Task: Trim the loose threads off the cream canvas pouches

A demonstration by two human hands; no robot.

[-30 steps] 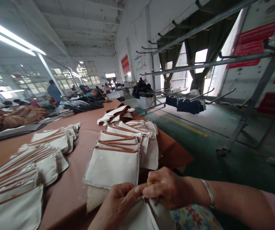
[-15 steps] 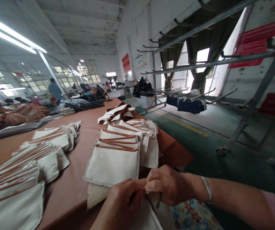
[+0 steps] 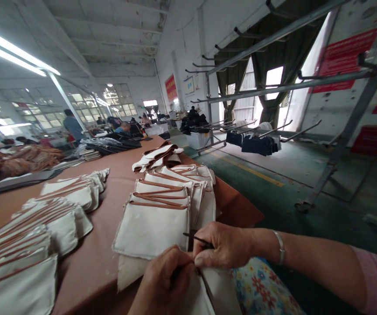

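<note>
Low in the view, my left hand (image 3: 167, 275) is closed, pinching the top edge of a cream fabric pouch (image 3: 223, 286) with a dark line along it. My right hand (image 3: 219, 245) meets it at the same edge, its fingers curled around a thin dark pointed tool (image 3: 193, 236). The tool's tip sticks out to the left above the thumb; whether it is snips or tweezers I cannot tell. Just beyond my hands lies a stack of cream pouches (image 3: 154, 227) with brown trim, overlapping in a row on the brown tabletop (image 3: 101, 232).
More trimmed pouches (image 3: 67, 227) lie fanned out at the left. Brown-edged pieces (image 3: 157, 157) are heaped behind the stack. A metal rack (image 3: 336, 162) with hooks stands at the right, dark blue items (image 3: 257, 144) hanging on it. People work in the background.
My right hand has turned, and the dark tool, pointing down below the fingers before, now points left above them. My left hand keeps its pinch on the pouch.
</note>
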